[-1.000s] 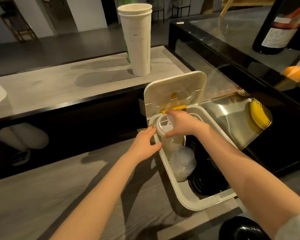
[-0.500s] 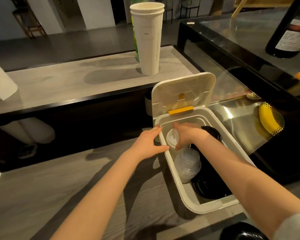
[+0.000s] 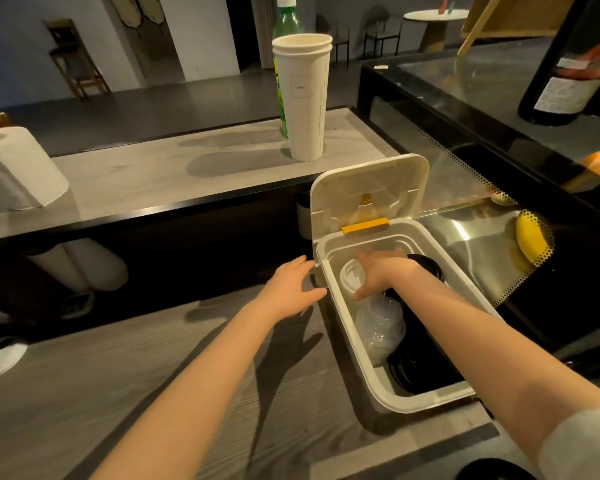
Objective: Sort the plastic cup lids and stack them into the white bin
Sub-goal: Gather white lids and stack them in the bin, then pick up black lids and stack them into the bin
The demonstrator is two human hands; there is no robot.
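One white bin (image 3: 340, 327) stands on the wooden surface (image 3: 118, 393). Its hinged cover (image 3: 368, 181) is tipped up at the far end above a single yellow latch (image 3: 365, 225). Two hands are at it.

The right hand (image 3: 383, 271) reaches down inside the bin from the near right. The forearm stretches over the rim and the palm is turned down. Its fingers (image 3: 378, 256) and thumb curl round one clear lid (image 3: 352, 277), gripping its right edge, low in the bin's far left corner. Whether more lids sit beneath that one, I cannot tell.

Just on the near side of the thumb, a stack of clear lids (image 3: 380, 327) lies on its side along the bin's left wall. The lids in it are too blurred to count. To the right of the fingers and under the wrist are black lids (image 3: 423, 372) in two dark stacks, one at the far side and one at the near end.

The left hand (image 3: 288, 289) is outside the bin and holds nothing. Its fingers are loose and spread, and the thumb points at the bin's outer wall, just beside it. Whether it touches the wall cannot be made out.

Beyond the fingers, on the upper surface (image 3: 153, 174), two nested paper cups (image 3: 303, 98) stand upright with one green bottle (image 3: 288, 26) behind them. One paper towel roll (image 3: 11, 171) lies far to the left. One banana (image 3: 530, 237) shows behind glass off to the right.
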